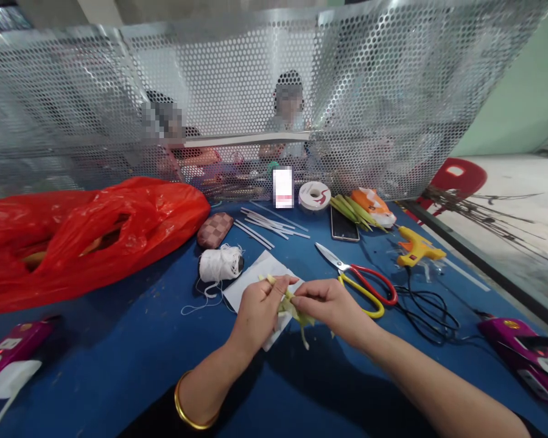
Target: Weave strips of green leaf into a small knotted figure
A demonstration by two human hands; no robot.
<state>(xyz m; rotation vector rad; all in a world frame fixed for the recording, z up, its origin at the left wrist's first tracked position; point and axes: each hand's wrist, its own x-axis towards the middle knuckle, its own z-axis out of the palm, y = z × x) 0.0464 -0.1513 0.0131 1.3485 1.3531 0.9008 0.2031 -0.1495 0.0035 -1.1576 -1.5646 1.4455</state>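
Note:
Both my hands meet over a white sheet of paper (250, 279) on a blue table. My left hand (260, 307) pinches a pale green leafy piece (288, 308), its thin strips hanging below the fingers. With thumb and forefinger, my right hand (331, 307) grips the same piece from the other side. Part of the leafy piece is hidden by my fingers. A spool of white thread (220, 263) lies left of the paper, a loose end trailing from it. Right of my hands are scissors (347, 267) with one red and one yellow handle.
White sticks (269, 224), a checked pouch (215, 230), a ribbon roll (315, 196) and green leaves (354, 212) on a phone (344, 226) lie behind. A red plastic bag (150, 213) is left; a yellow glue gun (418, 247) with black cable, right. People sit beyond a perforated screen (237, 79).

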